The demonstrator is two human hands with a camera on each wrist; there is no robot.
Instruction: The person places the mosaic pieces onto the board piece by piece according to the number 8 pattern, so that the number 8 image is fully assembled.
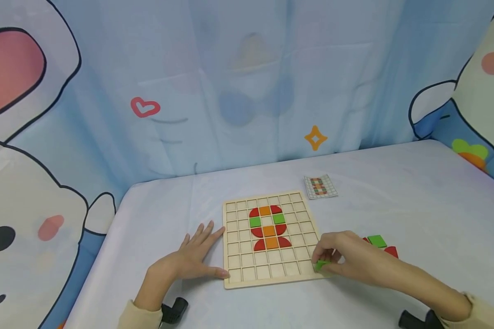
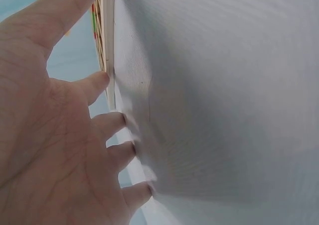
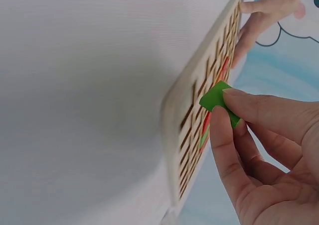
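A wooden grid board (image 1: pixel 240 260) lies on the table with red, orange and green tiles set in its upper middle cells. My left hand (image 1: pixel 195 260) is spread at the board's left side, its thumb and index finger touching the edge; in the left wrist view the other fingertips rest on the cloth. Over the board's lower right corner, my right hand (image 1: pixel 350 258) pinches a green square tile (image 3: pixel 214 96) between thumb and fingers. The tile is held above the board, tilted.
Behind the board's upper right corner lies a pattern card (image 1: pixel 321 187) printed with a small coloured grid. Loose tiles, including a green square (image 1: pixel 377 241) and a red piece (image 1: pixel 391 251), lie beyond my right hand, partly hidden by it. A printed curtain (image 1: pixel 238 137) hangs behind the table.
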